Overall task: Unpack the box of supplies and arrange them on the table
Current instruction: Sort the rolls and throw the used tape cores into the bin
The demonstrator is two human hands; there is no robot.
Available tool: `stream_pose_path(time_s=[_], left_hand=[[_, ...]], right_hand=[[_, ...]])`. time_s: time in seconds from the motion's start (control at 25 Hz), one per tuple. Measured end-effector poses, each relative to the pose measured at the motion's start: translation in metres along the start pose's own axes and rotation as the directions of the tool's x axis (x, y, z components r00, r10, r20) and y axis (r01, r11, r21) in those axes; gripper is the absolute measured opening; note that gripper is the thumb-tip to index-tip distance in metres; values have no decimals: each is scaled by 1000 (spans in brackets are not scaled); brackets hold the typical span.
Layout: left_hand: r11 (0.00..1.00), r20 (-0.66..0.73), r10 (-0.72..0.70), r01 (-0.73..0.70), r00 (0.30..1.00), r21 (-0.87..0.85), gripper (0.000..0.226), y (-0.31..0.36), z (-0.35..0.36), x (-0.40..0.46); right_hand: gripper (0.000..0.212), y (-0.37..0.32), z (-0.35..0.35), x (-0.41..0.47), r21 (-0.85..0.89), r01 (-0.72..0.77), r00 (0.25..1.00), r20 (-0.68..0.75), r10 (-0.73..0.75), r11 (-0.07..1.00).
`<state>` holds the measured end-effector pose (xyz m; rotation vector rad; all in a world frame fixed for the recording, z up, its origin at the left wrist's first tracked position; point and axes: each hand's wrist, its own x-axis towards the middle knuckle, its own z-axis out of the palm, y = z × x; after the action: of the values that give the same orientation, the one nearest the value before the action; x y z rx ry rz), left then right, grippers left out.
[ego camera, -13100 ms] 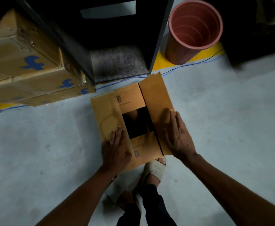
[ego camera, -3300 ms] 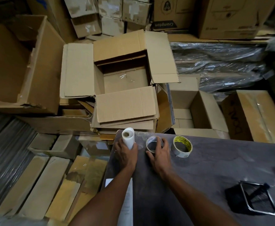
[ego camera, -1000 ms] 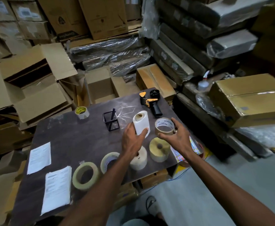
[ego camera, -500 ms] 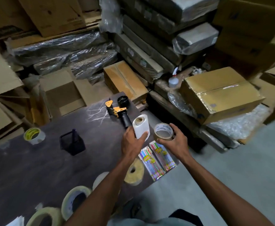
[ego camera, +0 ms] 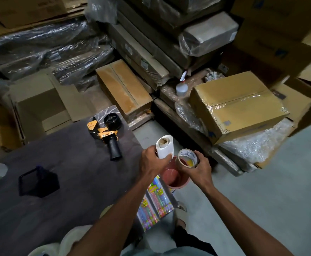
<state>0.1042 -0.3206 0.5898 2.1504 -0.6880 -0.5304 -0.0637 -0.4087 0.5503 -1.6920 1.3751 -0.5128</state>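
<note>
Hands past the bench edge: half a second ago both rolls were held over the bench's right corner; now I see the left hand (ego camera: 152, 161) and right hand (ego camera: 197, 169) out beyond it, above a reddish bin (ego camera: 175, 179) that stands on the floor beside the bench (ego camera: 73, 174); the view has swung rightward with them. Fingers of the left hand are curled round the white roll (ego camera: 165, 147), which is tilted with its core end up; fingers of the right hand grip the tape roll (ego camera: 187, 157) by its rim. Neither roll has been set down; I judge both supplies are in transit, not yet arranged. Tape dispenser (ego camera: 107, 135) lies near the bench's far corner; black mesh holder (ego camera: 38, 183) sits toward the left; colourful packets (ego camera: 154, 202) lie at the near right edge, partly hidden by the left forearm. Placement spot for the two rolls remains undecided, in my judgement.
</note>
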Motion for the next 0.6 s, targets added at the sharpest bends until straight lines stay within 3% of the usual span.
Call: stream_pose_path(time_s=[0.16,0.4,0.48,0.6], left_hand=[[993,87,-83,74,993,96,45,11,40,36],[950,109,-296,282,949,131,60,-2,116,80],[903,65,-426,421,902,85,61,-15,141,92],[779,10,-627,627,779,7,70,-47,184,110]], right_hand=[[84,28,1,41,-56,-39,997,70,42,998],[89,91,34,91,-122,-175,974,125,190,977],[90,103,44,103,-119,-213,963,140,229,970],[91,143,67,123,-152,-268,945,148,290,951]])
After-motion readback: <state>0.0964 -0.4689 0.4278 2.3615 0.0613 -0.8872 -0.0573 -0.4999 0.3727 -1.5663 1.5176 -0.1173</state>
